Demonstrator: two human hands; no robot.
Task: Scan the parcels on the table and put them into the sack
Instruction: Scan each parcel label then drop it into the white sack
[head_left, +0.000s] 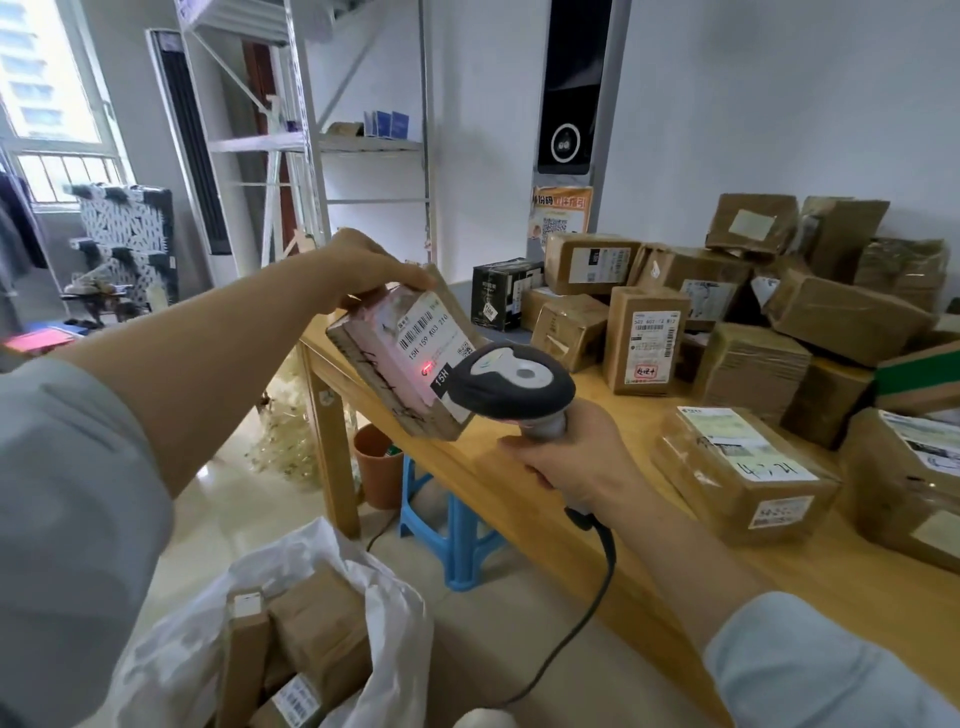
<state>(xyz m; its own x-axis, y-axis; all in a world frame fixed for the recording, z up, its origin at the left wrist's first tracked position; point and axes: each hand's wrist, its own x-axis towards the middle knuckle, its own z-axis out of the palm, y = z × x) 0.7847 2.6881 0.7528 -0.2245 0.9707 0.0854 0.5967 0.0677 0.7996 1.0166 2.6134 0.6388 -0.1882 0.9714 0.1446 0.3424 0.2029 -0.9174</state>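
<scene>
Now, near left, white plastic sack gapes, boxes inside. L hand grips pink-taped brown cardboard parcel above left end of pale wooden table. Red dot sits below barcode; grey handheld scanner, clenched in R hand, prob. needs aim nudged up.

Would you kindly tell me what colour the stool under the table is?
The stool is light blue; the head view shows it best.

Parcels are heaped across the back and right of the wooden table. Above its left end, a barcode scanner sits just right of one tilted parcel. Under it stand a stool and pot; before it, a sack of boxes.
</scene>
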